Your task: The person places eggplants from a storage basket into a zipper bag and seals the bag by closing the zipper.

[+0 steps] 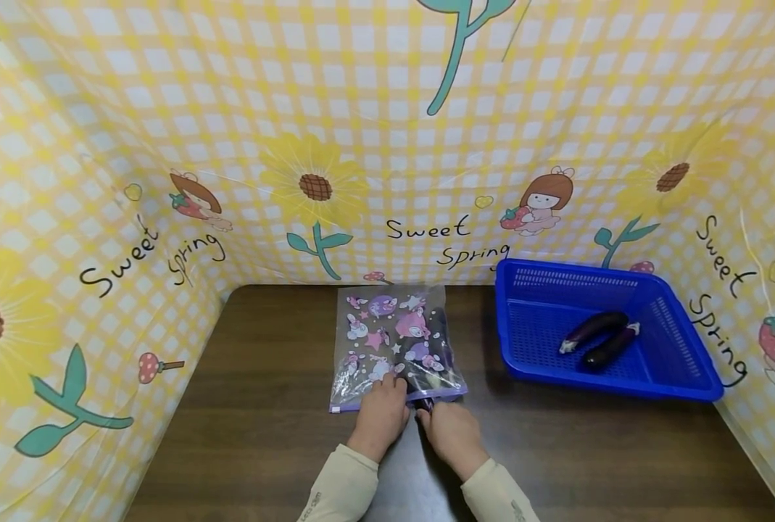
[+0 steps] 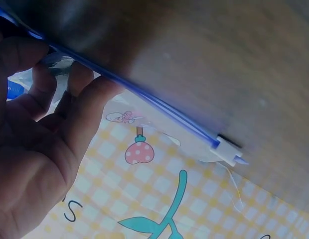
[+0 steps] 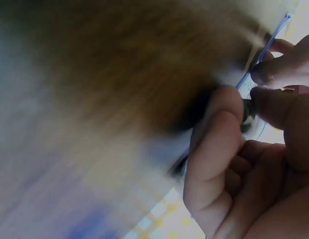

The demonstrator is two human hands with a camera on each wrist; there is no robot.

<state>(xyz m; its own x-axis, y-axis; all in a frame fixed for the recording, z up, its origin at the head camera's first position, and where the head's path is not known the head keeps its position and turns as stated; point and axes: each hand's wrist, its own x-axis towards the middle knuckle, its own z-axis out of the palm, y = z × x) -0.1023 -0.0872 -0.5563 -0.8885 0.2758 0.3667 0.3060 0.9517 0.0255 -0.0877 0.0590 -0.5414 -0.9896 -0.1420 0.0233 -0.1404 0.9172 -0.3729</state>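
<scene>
A clear zip bag [image 1: 377,337] printed with pink and purple cartoon figures lies flat on the table, its purple zip edge toward me. My left hand [image 1: 382,413] grips the bag at the middle of that edge; in the left wrist view the thumb lies along the zip strip [image 2: 169,110], with a white slider [image 2: 227,151] at its end. At the bag's mouth my right hand [image 1: 455,435] holds a dark eggplant [image 1: 424,403], mostly hidden by the fingers and the bag. Dark shapes like eggplant show through the bag's right side.
To the right stands a blue plastic basket [image 1: 612,388] with two eggplants [image 1: 612,346] in it. The brown wooden table [image 1: 263,406] is enclosed by a yellow checked cloth [image 1: 387,145] at the back and sides.
</scene>
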